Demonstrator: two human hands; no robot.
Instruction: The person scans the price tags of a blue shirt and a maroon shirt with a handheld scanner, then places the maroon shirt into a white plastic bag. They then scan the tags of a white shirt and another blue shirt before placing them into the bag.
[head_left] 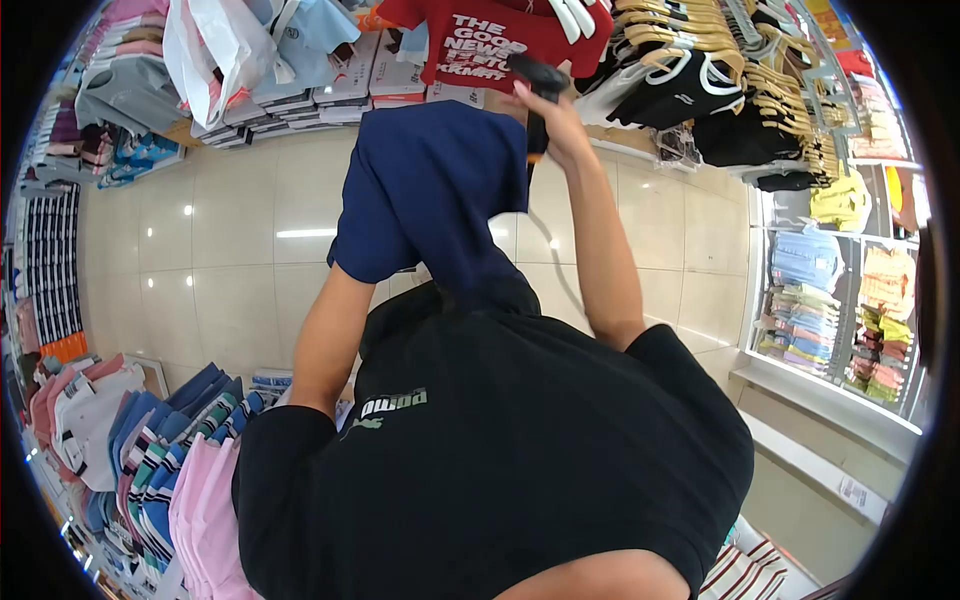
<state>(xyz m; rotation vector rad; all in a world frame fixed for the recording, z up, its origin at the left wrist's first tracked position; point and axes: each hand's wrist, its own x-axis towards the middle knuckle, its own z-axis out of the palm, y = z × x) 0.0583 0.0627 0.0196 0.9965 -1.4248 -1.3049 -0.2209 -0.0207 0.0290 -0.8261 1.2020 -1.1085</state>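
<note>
A navy blue garment (pixel 420 180) hangs in front of my chest, draped over my left forearm. My left hand is inside or behind its cloth, with the fingers hidden. Up and to the right, my right hand (pixel 563 122) is closed around the handle of a black handheld device (pixel 540 78) with a wide head. A thin grey hose (pixel 548 235) curves down from below the device toward my body. The device is close to the garment's right edge.
Ahead, a red printed shirt (pixel 478 45) hangs beside a white plastic bag (pixel 215 60) and stacked packages (pixel 345 80). Black tops on wooden hangers (pixel 680 90) are at upper right. Folded shirts (pixel 205 500) lie at lower left. Clothing shelves (pixel 845 270) stand right, beyond the tiled floor (pixel 235 215).
</note>
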